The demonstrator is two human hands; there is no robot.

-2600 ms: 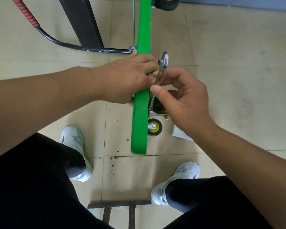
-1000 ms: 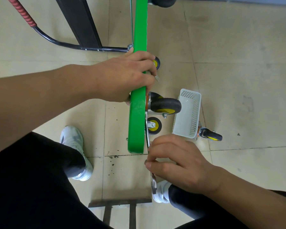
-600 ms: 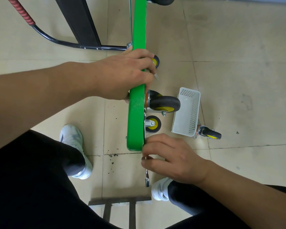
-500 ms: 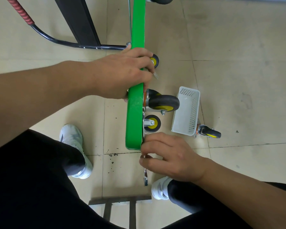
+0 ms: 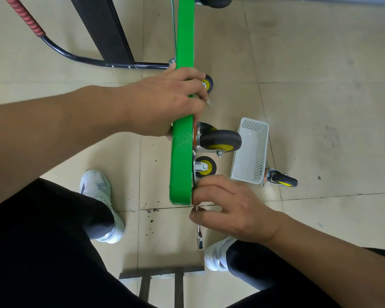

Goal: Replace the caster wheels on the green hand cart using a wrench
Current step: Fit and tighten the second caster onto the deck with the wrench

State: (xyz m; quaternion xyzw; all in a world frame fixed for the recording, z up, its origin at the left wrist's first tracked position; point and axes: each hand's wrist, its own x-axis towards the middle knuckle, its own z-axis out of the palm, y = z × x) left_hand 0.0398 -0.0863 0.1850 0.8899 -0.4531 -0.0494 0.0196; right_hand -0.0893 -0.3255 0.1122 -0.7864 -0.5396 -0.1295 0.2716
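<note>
The green hand cart (image 5: 181, 152) stands on edge on the floor (image 5: 320, 63), with the left hand (image 5: 165, 103) gripping its rim, fingers curled over. The right hand (image 5: 231, 210) pinches the wrench (image 5: 199, 237) in its fingers at the cart's near corner, just beside a mounted caster wheel (image 5: 206, 166).

Indoor room — scuffed beige floor tiles (image 5: 320, 52)
</note>
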